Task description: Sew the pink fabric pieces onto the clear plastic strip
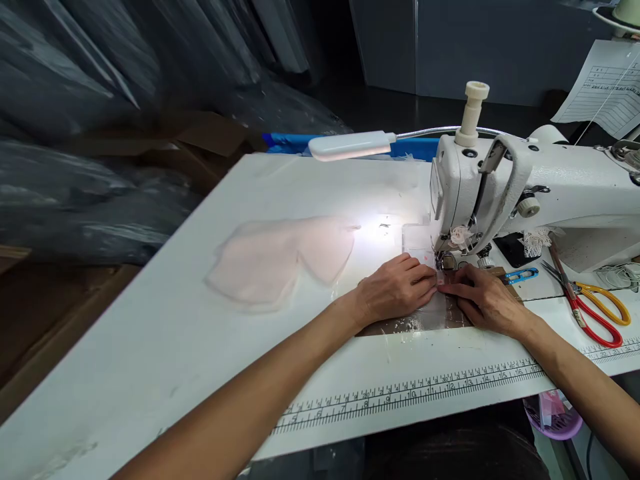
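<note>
At the presser foot (445,260) of a white sewing machine (457,180), a small pale, sheer piece of fabric (441,279) lies between my two hands. My left hand (400,287) is left of the needle area, its fingers curled together and fingertips at the fabric's edge. From the right, my right hand (485,300) pinches the fabric between thumb and fingers, close in front of the foot. Fingers partly hide the piece. A sheer pale pink cut piece of fabric (265,267) rests flat on the white table at the left.
Red and yellow-handled scissors (595,307) and blue thread snips (521,275) lie right of my right hand. A lamp (350,145) overhangs the white table (200,367). A printed ruler (410,397) runs along the front edge. Plastic-covered bundles (75,180) stand left.
</note>
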Motion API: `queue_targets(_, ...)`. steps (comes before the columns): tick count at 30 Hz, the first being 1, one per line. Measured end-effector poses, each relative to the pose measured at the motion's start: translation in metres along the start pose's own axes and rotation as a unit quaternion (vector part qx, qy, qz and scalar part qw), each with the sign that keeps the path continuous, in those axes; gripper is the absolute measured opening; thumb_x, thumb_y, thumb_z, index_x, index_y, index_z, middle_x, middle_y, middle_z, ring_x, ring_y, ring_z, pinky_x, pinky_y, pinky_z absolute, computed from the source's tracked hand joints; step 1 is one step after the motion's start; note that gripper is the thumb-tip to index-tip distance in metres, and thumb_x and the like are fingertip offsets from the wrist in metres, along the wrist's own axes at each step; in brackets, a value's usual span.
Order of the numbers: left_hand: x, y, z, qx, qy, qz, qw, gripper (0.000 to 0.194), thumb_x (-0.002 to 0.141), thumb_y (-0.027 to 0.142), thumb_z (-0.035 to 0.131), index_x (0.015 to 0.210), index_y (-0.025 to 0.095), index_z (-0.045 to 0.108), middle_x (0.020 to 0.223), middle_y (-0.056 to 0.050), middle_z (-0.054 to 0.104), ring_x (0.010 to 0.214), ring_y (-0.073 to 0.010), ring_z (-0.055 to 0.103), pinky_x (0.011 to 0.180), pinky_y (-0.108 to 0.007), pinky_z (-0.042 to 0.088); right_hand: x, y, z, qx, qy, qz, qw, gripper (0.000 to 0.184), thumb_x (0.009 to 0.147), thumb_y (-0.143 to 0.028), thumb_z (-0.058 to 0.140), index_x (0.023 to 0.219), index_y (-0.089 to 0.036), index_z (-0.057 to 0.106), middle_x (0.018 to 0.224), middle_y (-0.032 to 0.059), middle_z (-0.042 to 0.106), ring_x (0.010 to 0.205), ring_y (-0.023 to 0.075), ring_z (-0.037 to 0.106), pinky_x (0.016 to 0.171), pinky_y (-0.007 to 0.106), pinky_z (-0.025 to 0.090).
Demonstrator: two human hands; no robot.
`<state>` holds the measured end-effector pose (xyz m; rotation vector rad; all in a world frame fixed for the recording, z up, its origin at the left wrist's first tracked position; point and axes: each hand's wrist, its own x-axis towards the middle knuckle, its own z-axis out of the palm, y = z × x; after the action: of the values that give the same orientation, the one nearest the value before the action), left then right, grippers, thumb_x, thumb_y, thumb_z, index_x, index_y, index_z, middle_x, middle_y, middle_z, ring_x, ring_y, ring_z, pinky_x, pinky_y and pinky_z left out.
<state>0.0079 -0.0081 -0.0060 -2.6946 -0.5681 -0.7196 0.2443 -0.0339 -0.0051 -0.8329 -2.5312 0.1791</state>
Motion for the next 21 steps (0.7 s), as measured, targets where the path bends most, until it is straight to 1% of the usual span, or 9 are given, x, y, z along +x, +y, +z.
queue_targets(4,-0.0011,-0.0002,-0.0058,-0.034,0.004,-0.003,0.999,0.02,0.093,0.024,0.052,0.093,0.015,0.07,0.099,-0.006,0.074,0.069,-0.0158,0.061,0.064,-0.032,0.051,-0.0011,-0.0005,0.0016,-0.011,-0.004,0.0,1.0,0.034,0.097,-0.015,0.043,0.119,-0.019,0.068,0.097,0.0114,0.058,0.085,0.0196,0.058,0.072,0.036,0.059)
queue_targets(7,-0.0017,-0.0005,-0.0092,-0.046,-0.012,-0.009,0.999,0.021,0.09,0.025,0.053,0.094,0.014,0.07,0.102,-0.007,0.074,0.07,-0.0173,0.061,0.065,-0.034,0.051,-0.0026,-0.0002,0.0036,-0.014,-0.001,0.0,1.0,0.034,0.097,-0.015,0.043,0.121,-0.017,0.067,0.099,0.0117,0.058,0.087,0.02,0.059,0.074,0.037,0.059)
queue_targets(15,-0.0021,-0.003,-0.0107,-0.025,-0.062,-0.035,0.997,0.027,0.094,0.027,0.047,0.102,0.014,0.07,0.109,-0.009,0.072,0.075,-0.0185,0.062,0.068,-0.035,0.051,-0.0011,-0.0035,0.0059,-0.01,0.014,0.005,1.0,0.035,0.098,-0.015,0.041,0.126,-0.02,0.063,0.098,0.0112,0.059,0.087,0.0204,0.058,0.074,0.037,0.057)
queue_targets(18,-0.0026,-0.0047,-0.0098,-0.018,-0.062,-0.037,0.997,0.027,0.095,0.027,0.048,0.105,0.013,0.069,0.112,-0.01,0.071,0.077,-0.0191,0.062,0.068,-0.035,0.05,-0.0001,-0.0055,0.0061,-0.009,0.018,0.012,1.0,0.035,0.098,-0.015,0.04,0.124,-0.02,0.063,0.098,0.0114,0.059,0.087,0.0208,0.058,0.074,0.036,0.056)
queue_targets(21,-0.0022,-0.0062,-0.0089,-0.011,-0.055,-0.038,0.998,0.027,0.096,0.028,0.049,0.105,0.012,0.068,0.108,-0.011,0.071,0.076,-0.0192,0.061,0.066,-0.034,0.048,0.0001,-0.0069,0.0061,-0.01,0.012,0.024,1.0,0.035,0.096,-0.013,0.041,0.123,-0.02,0.063,0.099,0.0115,0.059,0.087,0.0207,0.058,0.076,0.035,0.055)
